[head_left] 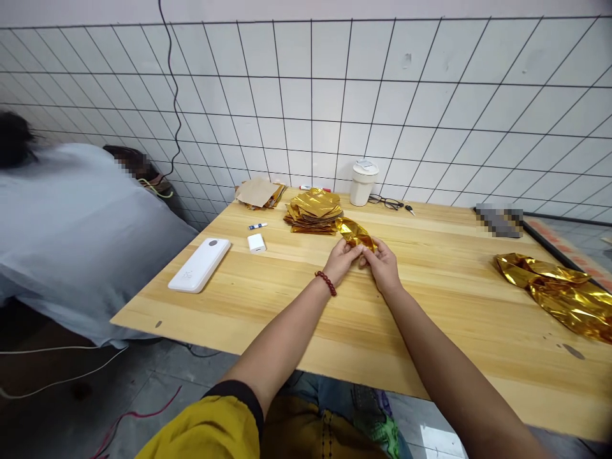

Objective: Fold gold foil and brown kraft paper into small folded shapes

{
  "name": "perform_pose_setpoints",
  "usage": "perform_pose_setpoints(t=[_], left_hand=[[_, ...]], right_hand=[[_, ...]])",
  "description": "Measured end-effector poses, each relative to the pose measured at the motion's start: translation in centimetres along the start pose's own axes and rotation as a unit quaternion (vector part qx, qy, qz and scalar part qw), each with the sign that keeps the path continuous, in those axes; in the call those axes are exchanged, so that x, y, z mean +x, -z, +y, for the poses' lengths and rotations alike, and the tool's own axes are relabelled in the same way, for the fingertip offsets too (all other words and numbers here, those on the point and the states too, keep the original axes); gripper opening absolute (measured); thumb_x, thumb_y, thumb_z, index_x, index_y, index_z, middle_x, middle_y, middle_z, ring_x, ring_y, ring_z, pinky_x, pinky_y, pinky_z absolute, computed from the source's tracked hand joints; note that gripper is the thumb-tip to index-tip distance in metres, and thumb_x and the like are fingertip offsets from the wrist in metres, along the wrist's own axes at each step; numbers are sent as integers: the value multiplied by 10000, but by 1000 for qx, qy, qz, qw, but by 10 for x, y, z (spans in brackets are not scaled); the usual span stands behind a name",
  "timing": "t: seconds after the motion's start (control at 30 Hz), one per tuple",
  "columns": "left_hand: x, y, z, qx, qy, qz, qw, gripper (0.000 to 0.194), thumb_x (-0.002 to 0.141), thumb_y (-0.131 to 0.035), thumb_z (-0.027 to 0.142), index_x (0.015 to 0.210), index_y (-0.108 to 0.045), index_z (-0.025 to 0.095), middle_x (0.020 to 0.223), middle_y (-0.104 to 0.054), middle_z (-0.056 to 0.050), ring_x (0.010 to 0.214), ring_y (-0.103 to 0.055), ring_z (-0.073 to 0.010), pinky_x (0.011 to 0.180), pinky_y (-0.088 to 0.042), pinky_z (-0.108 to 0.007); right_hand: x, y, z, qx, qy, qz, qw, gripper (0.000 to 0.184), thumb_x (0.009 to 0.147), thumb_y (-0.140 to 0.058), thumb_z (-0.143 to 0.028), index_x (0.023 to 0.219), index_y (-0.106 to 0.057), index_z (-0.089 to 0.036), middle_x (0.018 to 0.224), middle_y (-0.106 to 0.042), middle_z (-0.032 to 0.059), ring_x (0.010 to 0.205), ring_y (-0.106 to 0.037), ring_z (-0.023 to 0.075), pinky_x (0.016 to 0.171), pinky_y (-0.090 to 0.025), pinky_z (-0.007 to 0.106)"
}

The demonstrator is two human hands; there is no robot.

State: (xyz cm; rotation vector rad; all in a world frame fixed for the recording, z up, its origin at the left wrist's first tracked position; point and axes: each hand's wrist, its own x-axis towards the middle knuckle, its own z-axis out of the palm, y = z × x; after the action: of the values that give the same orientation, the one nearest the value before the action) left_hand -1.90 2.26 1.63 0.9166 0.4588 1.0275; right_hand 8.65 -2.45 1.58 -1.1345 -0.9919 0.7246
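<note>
Both hands meet over the middle of the wooden table, gripping one piece of shiny gold foil paper (354, 233) that is curved and creased. My left hand (342, 257), with a dark red bead bracelet (326, 284) at the wrist, pinches its lower edge. Close beside it, my right hand (380, 261) pinches the right end, thumbs nearly touching. Just behind the held piece stands a stack of gold foil sheets (313, 212). Folded gold foil shapes (568, 296) lie joined or overlapping at the table's right side; which of these I cannot tell.
On the table (287, 319) lie a white power bank (199, 265), a white charger (257, 243), a small blue-and-white tube (257, 226) and brown paper sheets (259, 192). A white lidded cup (364, 182), glasses (385, 201) and a key (410, 210) are near the tiled wall. At left, another person (86, 236) leans.
</note>
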Motion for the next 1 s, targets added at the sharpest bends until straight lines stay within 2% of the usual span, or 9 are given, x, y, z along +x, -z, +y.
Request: perform_pose_setpoints(t=[0.07,0.17,0.23,0.33,0.47,0.57,0.67,0.77,1.0], left_hand=[[0,2,0,-5,1,12,1000,369,694,-792,320,975,-635,139,905,-678,-60,782,-633,-124,787,-507,-278],[2,5,3,-24,2,34,999,355,708,-762,278,1024,-645,169,942,-674,-47,725,-631,-113,733,-512,-283],[3,7,4,-15,2,44,999,381,710,-735,217,1081,-654,182,925,-671,-37,647,-606,-84,650,-490,-243],[3,7,5,35,4,46,998,360,703,-702,156,1063,-692,156,806,-655,-21,522,-513,-37,511,-393,-183],[1,5,6,77,20,37,996,324,709,-705,169,1031,-713,135,734,-636,-17,483,-507,-43,441,-335,-175],[0,4,7,72,-3,75,995,329,779,-681,245,1091,-698,143,706,-618,-8,465,-534,-52,414,-317,-168],[1,4,5,85,-28,98,991,335,823,-660,314,1112,-693,148,788,-660,-34,452,-544,-48,395,-327,-167],[2,5,2,103,-37,71,991,375,824,-670,379,1127,-690,159,969,-697,-77,476,-568,-49,419,-400,-177],[3,3,-4,80,-26,57,995,440,783,-714,433,1133,-697,168,1063,-700,-94,556,-603,-69,518,-513,-202]], right_hand=[[-3,1,-1,-31,5,-31,999,476,762,-679,-520,1084,-660,-170,547,-571,-49,433,-474,99,451,-408,240],[-4,6,-1,-58,29,10,998,459,825,-599,-565,1029,-684,-163,619,-591,-26,431,-409,77,419,-341,225],[-1,8,-1,-49,33,60,996,470,804,-632,-564,1069,-658,-176,640,-579,-38,432,-386,70,405,-311,216],[5,10,-2,-1,14,90,996,514,742,-706,-549,1110,-603,-206,655,-548,-65,415,-363,60,386,-287,210],[10,9,1,37,-11,113,993,474,710,-700,-601,944,-613,-198,605,-509,-72,392,-313,51,377,-273,216],[11,8,5,27,-20,125,992,471,695,-694,-632,833,-609,-190,554,-500,-65,379,-315,57,366,-259,221],[9,7,7,12,-13,111,994,466,710,-686,-635,826,-626,-187,537,-509,-59,372,-334,62,359,-262,221],[7,7,6,2,-10,103,995,489,741,-646,-656,834,-655,-176,520,-501,-56,369,-335,61,357,-263,218],[8,6,3,52,-24,160,985,567,669,-696,-671,903,-690,-154,579,-544,-46,359,-325,41,341,-251,211]])
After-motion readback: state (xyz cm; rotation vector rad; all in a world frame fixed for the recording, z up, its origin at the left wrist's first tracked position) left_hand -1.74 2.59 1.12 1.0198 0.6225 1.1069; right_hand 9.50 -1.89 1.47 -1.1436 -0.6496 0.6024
